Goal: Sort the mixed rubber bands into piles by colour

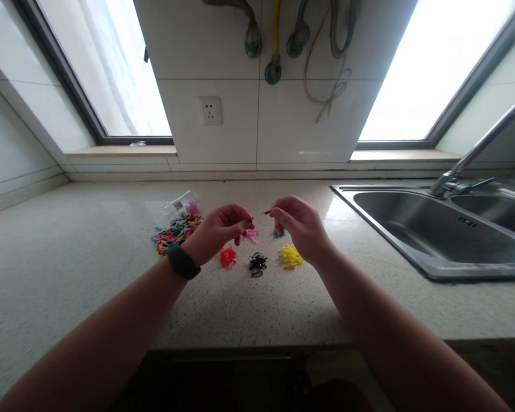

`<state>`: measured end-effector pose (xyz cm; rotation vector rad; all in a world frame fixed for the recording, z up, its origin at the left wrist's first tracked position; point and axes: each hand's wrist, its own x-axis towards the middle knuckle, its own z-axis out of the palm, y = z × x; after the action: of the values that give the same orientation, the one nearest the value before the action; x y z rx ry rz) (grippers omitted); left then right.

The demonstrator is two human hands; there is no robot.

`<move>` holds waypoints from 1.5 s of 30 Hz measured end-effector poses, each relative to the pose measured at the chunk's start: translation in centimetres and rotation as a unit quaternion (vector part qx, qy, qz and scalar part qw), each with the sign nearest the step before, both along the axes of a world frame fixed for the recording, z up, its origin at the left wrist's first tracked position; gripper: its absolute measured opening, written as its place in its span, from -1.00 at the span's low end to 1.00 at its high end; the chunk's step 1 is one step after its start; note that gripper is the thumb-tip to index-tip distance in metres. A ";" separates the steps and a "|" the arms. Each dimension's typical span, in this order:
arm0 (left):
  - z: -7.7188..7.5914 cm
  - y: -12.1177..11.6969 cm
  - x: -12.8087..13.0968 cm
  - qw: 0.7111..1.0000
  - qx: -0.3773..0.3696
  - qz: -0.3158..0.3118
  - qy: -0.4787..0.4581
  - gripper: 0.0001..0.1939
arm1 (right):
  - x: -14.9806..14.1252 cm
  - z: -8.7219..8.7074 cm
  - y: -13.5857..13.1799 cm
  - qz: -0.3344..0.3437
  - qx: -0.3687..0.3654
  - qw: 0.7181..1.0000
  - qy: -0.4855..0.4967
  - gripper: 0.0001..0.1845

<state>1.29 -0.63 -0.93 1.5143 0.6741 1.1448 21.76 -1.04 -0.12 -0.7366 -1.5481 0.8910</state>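
Coloured elastic bands [175, 233] lie heaped beside your left grip [223, 224]; it and your right grip [300, 223] each pinch a small dark piece [266, 212]. Pinch lightly, clear of the black band pile [258, 261] nearer you.

Right hand [299, 225] pinching — left hand [221, 229], apparently, too.

Six piles of bands [290, 256] are counted: one red pile [227, 257], one black pile [258, 261], one yellow pile [290, 257], one pink pile [252, 234], one blue pile [277, 234] and one mixed-colour pile [175, 233] (individual bands too tangled to be tallied). One left hand [223, 227], one right hand [299, 222], one clear packet [174, 205], two sink basins [403, 223], one faucet [476, 151] and two windows [107, 63] are recorded.
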 end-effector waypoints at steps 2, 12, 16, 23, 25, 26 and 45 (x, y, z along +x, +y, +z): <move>0.0 0.0 0.0 1.000 0.009 0.011 0.008 -0.85 | 0.0 0.0 0.0 0.003 -0.004 1.000 -0.001 -0.81; 0.4 -0.3 -0.1 0.998 0.032 0.020 0.059 -0.77 | -0.3 -0.6 0.1 0.039 -0.014 0.999 -0.009 -0.82; 0.5 -0.3 -0.2 0.997 0.035 0.018 0.072 -0.80 | -0.5 -0.9 0.3 0.037 -0.017 0.999 -0.025 -0.82; 0.3 0.0 -0.2 0.997 0.043 0.026 0.061 -0.86 | -0.5 -0.9 0.2 0.037 -0.014 0.999 -0.029 -0.83; 0.2 0.1 -0.3 0.997 0.044 0.026 0.053 -0.86 | -0.5 -0.9 0.2 0.036 -0.011 0.999 -0.023 -0.84; 0.1 0.2 -0.3 0.997 0.043 0.026 0.050 -0.86 | -0.4 -0.9 0.2 0.036 -0.012 0.999 -0.020 -0.84; 0.0 0.3 -0.5 0.998 0.040 0.040 0.024 -0.88 | -0.1 -0.7 0.3 0.044 -0.033 0.998 0.029 -0.79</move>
<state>0.76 -0.28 -0.88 1.5981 0.7345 1.2116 21.63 -0.77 -0.79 -0.6888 -1.5157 1.0236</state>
